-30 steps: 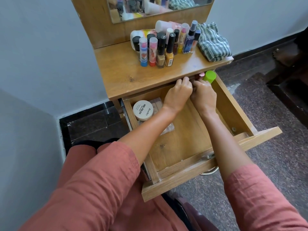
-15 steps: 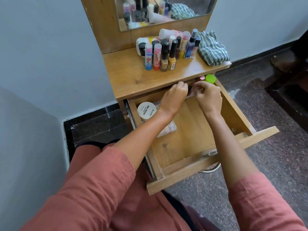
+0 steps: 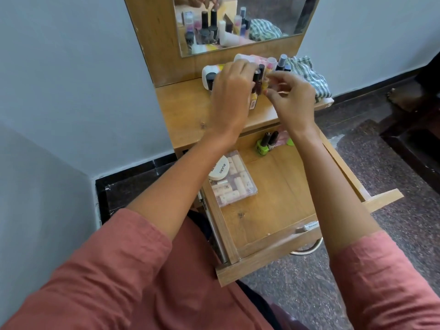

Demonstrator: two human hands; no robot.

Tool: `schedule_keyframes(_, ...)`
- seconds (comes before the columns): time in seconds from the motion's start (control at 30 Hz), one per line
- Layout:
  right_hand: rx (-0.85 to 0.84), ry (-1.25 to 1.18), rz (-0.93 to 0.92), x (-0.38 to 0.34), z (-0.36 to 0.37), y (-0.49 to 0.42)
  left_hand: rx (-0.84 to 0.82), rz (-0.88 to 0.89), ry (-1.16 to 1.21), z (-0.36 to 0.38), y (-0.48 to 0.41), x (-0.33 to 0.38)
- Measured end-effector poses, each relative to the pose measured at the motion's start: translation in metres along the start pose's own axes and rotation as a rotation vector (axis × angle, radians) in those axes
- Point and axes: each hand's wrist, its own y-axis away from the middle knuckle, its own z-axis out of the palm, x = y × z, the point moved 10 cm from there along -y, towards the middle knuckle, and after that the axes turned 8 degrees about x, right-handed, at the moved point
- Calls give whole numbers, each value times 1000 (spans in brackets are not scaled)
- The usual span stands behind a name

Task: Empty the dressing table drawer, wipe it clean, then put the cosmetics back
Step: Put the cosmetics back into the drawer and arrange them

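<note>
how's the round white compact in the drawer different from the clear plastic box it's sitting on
The round white compact is an opaque disc with dark lettering on its lid; the clear plastic box is rectangular and see-through, showing pale cylindrical pieces inside. The compact is the smaller of the two and covers only the box's back left corner. The compact rests tilted on top, while the box lies flat on the wooden drawer floor. Both sit at the drawer's left side, untouched by either hand.

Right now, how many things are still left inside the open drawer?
5 that I can see: a round white compact lying on a clear case at the left, and two nail polish bottles, green and dark-capped, plus a green-capped item at the back. The right forearm may hide more.
</note>
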Motion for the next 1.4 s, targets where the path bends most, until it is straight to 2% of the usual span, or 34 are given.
schedule_keyframes(0.2, -58, 25, -111, -21, 22, -15, -85, -39, -126, 16, -19, -19)
schedule_keyframes(0.33, -55, 59, -94, -16, 27, -20, -104, -25, -163, 22, -22, -20)
schedule_keyframes(0.8, -31, 25, -46, -11, -6, -9, -213, -52, 68, 20, -11, 8)
schedule_keyframes(1.03, -73, 93, -77, -3, -23, 17, -274, -71, 201, 19, 17, 23)
schedule_keyframes(1.4, -121, 167, -22, 37, -9, 55, -387, -104, 245, 48, 73, 14)
